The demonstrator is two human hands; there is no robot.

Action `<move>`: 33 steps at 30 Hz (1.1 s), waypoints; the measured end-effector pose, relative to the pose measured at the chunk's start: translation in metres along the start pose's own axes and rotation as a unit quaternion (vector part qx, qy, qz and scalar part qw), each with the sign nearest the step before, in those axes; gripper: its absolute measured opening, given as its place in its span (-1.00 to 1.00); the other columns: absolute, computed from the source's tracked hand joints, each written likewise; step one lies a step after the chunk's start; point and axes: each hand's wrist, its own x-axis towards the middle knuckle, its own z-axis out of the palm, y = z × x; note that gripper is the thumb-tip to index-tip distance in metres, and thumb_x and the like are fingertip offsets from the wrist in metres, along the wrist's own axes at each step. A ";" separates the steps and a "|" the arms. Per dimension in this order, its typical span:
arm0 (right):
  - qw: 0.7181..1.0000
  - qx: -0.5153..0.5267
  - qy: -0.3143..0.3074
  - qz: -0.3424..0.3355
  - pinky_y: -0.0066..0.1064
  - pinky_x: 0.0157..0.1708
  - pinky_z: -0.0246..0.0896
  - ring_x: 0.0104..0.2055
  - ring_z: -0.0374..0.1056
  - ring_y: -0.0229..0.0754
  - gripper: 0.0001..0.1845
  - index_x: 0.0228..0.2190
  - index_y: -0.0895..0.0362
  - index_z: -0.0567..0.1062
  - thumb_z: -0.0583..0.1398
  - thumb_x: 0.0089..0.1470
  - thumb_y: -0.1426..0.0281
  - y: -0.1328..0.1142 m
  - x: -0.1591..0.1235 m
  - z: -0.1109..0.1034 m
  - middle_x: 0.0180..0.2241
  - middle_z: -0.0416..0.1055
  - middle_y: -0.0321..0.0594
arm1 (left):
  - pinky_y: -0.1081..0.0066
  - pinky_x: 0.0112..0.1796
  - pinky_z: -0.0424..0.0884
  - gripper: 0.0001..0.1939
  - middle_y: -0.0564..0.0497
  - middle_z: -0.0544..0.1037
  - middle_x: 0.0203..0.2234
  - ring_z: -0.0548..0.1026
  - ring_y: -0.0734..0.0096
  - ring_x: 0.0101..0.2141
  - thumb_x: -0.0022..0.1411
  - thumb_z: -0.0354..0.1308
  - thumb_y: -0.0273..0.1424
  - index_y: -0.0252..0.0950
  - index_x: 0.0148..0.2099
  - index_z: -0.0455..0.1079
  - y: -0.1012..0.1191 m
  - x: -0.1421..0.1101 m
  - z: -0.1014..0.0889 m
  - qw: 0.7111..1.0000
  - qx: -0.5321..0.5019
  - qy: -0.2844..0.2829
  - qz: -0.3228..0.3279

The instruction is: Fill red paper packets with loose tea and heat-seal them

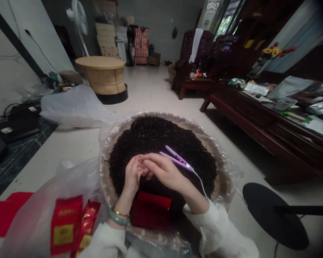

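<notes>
A round, shallow woven basket lined with clear plastic is heaped with dark, dry strands that look like loose tea leaves. Over the heap, my left hand and my right hand meet, fingers curled in against each other. Whatever lies between them is hidden. Just beyond my right hand, a purple mini flat iron rests on the leaves with its plates apart, a small red light and a white cord. Below my hands a red pouch or box lies at the basket's near side.
Red packets lie on plastic at the left. A black round stand base is on the floor at right. Beyond are a wooden table with clutter, a round drum-like table, a fan and stacked boxes.
</notes>
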 end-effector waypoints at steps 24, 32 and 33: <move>0.971 -0.079 0.223 -0.020 -0.40 -0.40 0.44 -0.31 0.38 -0.25 -0.65 0.02 0.08 0.31 0.03 0.20 0.34 0.063 -0.037 0.003 0.00 0.21 -0.02 | 0.27 -0.01 0.31 -0.60 -0.13 0.51 -0.06 0.44 0.19 -0.05 0.14 0.11 -0.27 -0.32 0.01 0.38 -0.009 -0.023 0.013 0.930 0.231 -0.282 0.036; 0.911 -0.337 0.215 -0.102 -0.13 -0.06 0.33 0.02 0.28 0.00 -0.54 0.11 0.07 0.30 0.10 0.17 0.42 0.067 -0.036 -0.013 0.00 0.32 0.03 | 0.46 -0.44 0.29 -0.56 -0.04 0.53 -0.53 0.39 0.44 -0.52 0.08 0.15 -0.04 -0.37 -0.33 0.47 0.002 -0.026 0.013 0.944 0.154 -0.280 -0.079; 0.903 -0.350 0.221 -0.113 -0.12 -0.06 0.32 0.02 0.28 0.01 -0.55 0.11 0.08 0.30 0.10 0.17 0.42 0.068 -0.036 -0.013 -0.01 0.34 0.03 | 0.46 -0.45 0.29 -0.52 -0.05 0.52 -0.56 0.39 0.45 -0.53 0.10 0.12 0.01 -0.37 -0.37 0.48 0.001 -0.026 0.012 0.943 0.149 -0.287 -0.081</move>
